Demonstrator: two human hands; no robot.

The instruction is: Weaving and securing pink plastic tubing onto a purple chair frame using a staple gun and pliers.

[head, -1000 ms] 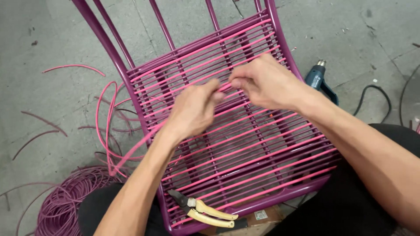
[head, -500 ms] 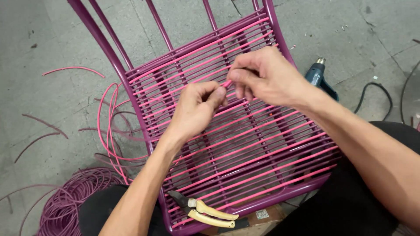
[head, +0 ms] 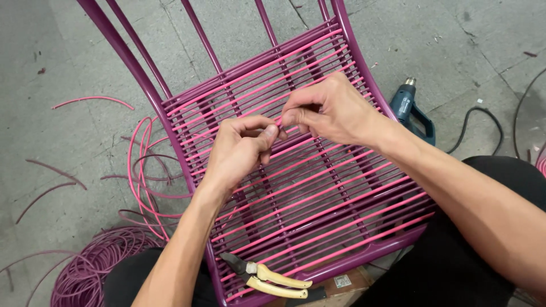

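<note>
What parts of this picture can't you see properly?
- Head view: the end of the pink cord is pinched between the left hand and right hand; fingers hide it.
- The chair frame is cut off by the top edge.
- The cutters: their blade tips sit behind the strands.
- The heat gun: its cable runs off the right edge.
- The purple cord coil is cut by the bottom edge.

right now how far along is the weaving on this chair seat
Done: pink cords already span most of the purple chair frame. In hand: the left hand and right hand pinch one pink cord mid-seat. Left: gaps between rows remain, and loose cord lies on the floor.
</note>
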